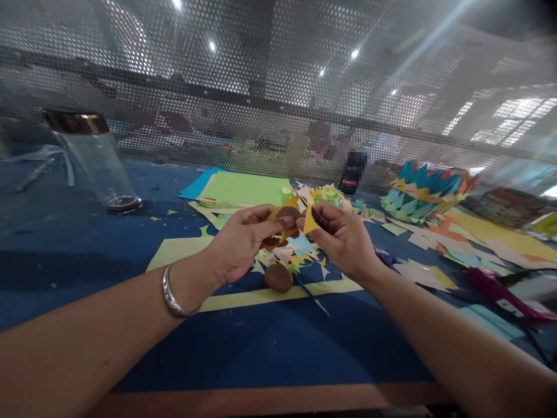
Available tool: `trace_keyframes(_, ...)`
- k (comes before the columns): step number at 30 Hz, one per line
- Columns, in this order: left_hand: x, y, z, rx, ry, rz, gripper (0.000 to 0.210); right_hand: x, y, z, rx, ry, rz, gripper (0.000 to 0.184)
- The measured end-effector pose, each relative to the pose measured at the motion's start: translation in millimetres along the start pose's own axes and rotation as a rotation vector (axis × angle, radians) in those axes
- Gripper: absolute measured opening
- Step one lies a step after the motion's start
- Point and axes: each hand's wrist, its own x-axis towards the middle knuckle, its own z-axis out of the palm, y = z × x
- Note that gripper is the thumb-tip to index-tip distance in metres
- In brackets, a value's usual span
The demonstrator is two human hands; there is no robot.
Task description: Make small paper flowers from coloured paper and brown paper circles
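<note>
My left hand [241, 241] pinches a curled piece of yellow paper [290, 203] with round brown shapes showing on it. Facing it, my right hand [343, 238] is closed on a yellow paper edge [310, 220]. A dark, shiny thing [319, 218] shows among the right fingers, but I cannot tell what it is. Below the hands lies a brown disc [278, 277], beside a thin blue stick [311, 293] with a pale tip. Many paper scraps [300, 247] are scattered beneath and behind the hands.
A glass bottle [98, 165] with a brown lid stands at left. Green sheets [248, 188] lie at the back. At right are a spiky paper crown [422, 194], a magenta tool [507, 296] and loose paper. A perforated metal screen [243, 75] closes off the table's back.
</note>
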Motion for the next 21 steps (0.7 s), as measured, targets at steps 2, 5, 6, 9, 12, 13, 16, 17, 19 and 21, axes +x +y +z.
trace_keyframes(2,2,2,-1.9,0.038,0.033,0.012,0.018,1,2,-2,-0.012,-0.006,0.015,0.029)
trace_keyframes(5,4,5,-6.2,0.101,0.051,0.051,0.020,0,3,-4,-0.030,0.012,0.050,0.040)
trace_keyframes(6,5,7,-7.3,0.115,0.052,0.065,0.019,0,3,-4,-0.050,0.007,0.065,0.043)
trace_keyframes(9,4,9,-8.5,0.145,0.046,0.076,0.017,0,1,-4,-0.138,-0.031,0.080,0.045)
trace_keyframes(12,3,9,-7.7,0.171,0.017,0.059,0.016,-1,1,-3,-0.175,-0.063,0.076,0.047)
trace_keyframes(13,2,9,-7.2,0.175,0.001,0.052,0.016,-1,2,-2,-0.167,-0.067,0.081,0.048)
trace_keyframes(16,0,9,-5.8,0.188,-0.043,0.038,0.019,-2,6,-2,-0.106,-0.063,0.110,0.048)
trace_keyframes(17,0,9,-5.4,0.192,-0.051,0.036,0.021,-2,7,-2,-0.082,-0.063,0.118,0.047)
trace_keyframes(19,-1,10,-4.6,0.203,-0.058,0.027,0.023,-3,8,-2,-0.044,-0.074,0.129,0.045)
trace_keyframes(21,-2,11,-4.2,0.200,-0.064,0.015,0.025,-3,7,-2,-0.027,-0.084,0.138,0.044)
